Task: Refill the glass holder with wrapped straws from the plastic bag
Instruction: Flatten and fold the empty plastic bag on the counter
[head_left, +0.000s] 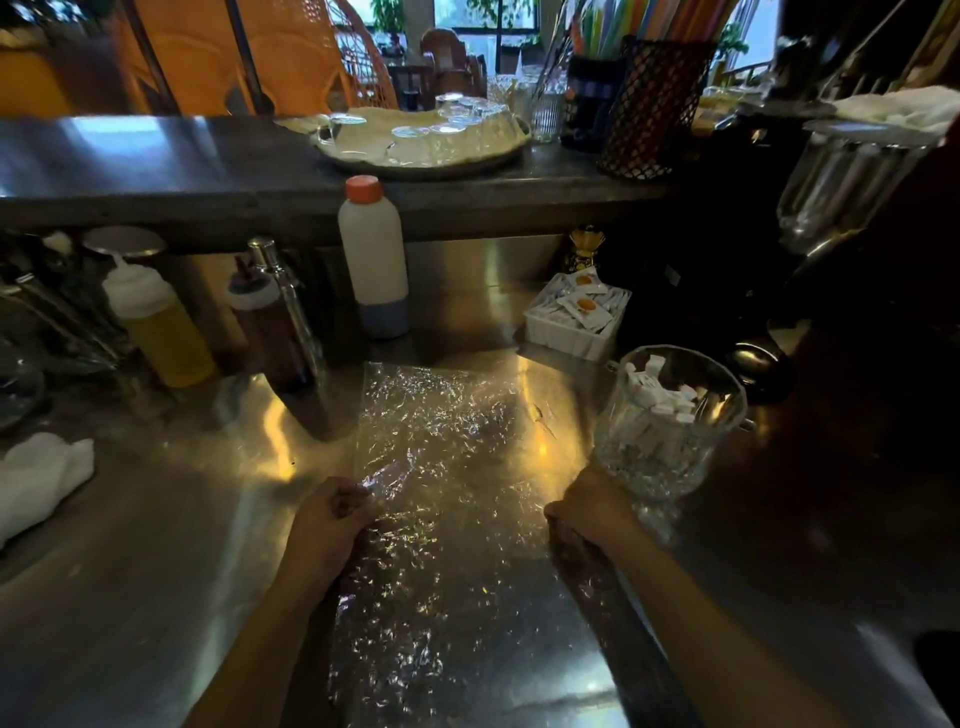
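1. Two bare hands rest on a steel counter (156, 545) in dim, warm light, one on each long edge of a flattened plastic bag (441, 467).
2. Far left, near the counter's left edge, lies a crumpled white cloth (36, 483); behind it, toward the back edge, stand a squeeze bottle of yellow liquid (156, 322), a dark sauce bottle (270, 332) and a tall white bottle with an orange cap (373, 254).
3. The left hand (327, 525) has its fingers curled, pinching the bag's left edge.
4. The plastic bag is clear, heavily crinkled and glinting, spread lengthwise down the counter's middle from the near edge toward the back; it looks flat, and no straws show inside it.
5. The right hand (592, 512) presses on the bag's right edge, fingers bent down; whether they grip the film cannot be told.
6. Just right of that hand stands the glass holder (670, 421), cut-patterned and clear, with white wrapped straws (660, 400) upright inside, ends showing at its mouth.
7. Behind the holder sits a white tray of sachets (576, 317).
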